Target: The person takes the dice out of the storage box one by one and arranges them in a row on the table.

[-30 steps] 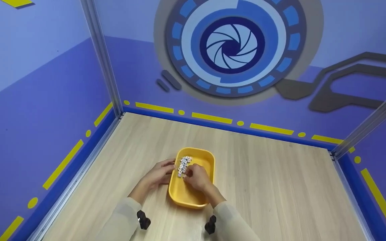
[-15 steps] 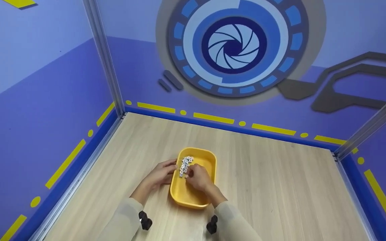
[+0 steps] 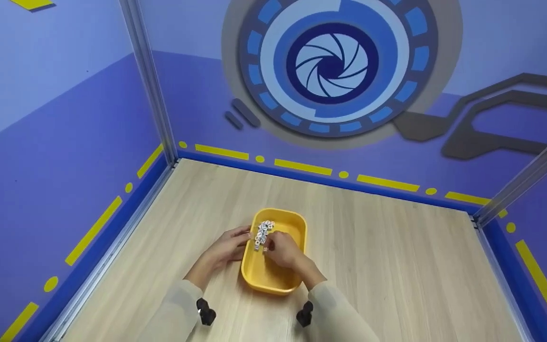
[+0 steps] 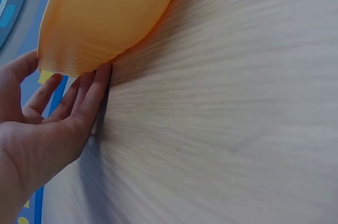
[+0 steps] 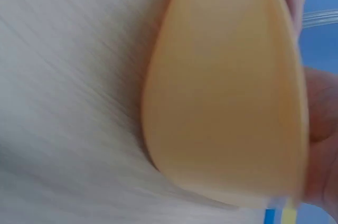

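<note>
A yellow rectangular tray with rounded corners stands on the wooden table. Along its left inner side lies a narrow cluster of small white cubes with dark markings. My left hand steadies the tray from outside; in the left wrist view its fairly straight fingers touch the yellow wall and the thumb reaches the rim. Inside the tray, my right hand has curled fingers beside the cluster, with a small white cube right at the fingertips. Whether they pinch it I cannot tell. The right wrist view shows mostly the tray's outer wall.
Blue-purple panels with yellow dashes enclose the table at the left, back and right. Metal posts rise at the corners. Black wrist mounts sit on both sleeves.
My right hand has drawn slightly to the right, away from the cube cluster, with its forearm shifting the same way. My left hand stays at the tray's side. The head view shifts slightly.
</note>
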Demonstrator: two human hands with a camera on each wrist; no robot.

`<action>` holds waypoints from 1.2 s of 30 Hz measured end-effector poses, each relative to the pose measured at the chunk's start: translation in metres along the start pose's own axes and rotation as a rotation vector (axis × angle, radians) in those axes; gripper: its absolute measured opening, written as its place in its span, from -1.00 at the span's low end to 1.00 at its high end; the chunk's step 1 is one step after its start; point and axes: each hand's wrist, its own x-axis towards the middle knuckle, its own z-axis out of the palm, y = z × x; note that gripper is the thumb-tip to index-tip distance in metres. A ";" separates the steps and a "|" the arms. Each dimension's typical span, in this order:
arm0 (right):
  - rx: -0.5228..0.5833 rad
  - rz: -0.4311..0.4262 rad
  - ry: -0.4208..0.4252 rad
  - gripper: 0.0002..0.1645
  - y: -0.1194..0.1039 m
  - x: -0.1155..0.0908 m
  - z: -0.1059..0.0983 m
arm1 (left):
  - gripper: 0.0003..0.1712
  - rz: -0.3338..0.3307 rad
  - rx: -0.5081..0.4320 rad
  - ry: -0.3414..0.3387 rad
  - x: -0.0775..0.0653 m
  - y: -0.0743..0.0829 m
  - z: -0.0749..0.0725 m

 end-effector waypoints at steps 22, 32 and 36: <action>0.213 -0.030 0.183 -0.86 0.070 -0.057 -0.095 | -0.35 -0.004 -0.001 0.015 -0.001 0.000 0.001; 0.139 0.113 0.098 -0.86 0.104 -0.072 -0.066 | -0.36 0.001 -0.011 0.015 -0.001 -0.002 0.003; 0.114 0.139 0.077 -0.89 0.110 -0.073 -0.057 | -0.36 0.000 -0.016 0.017 -0.002 -0.001 0.002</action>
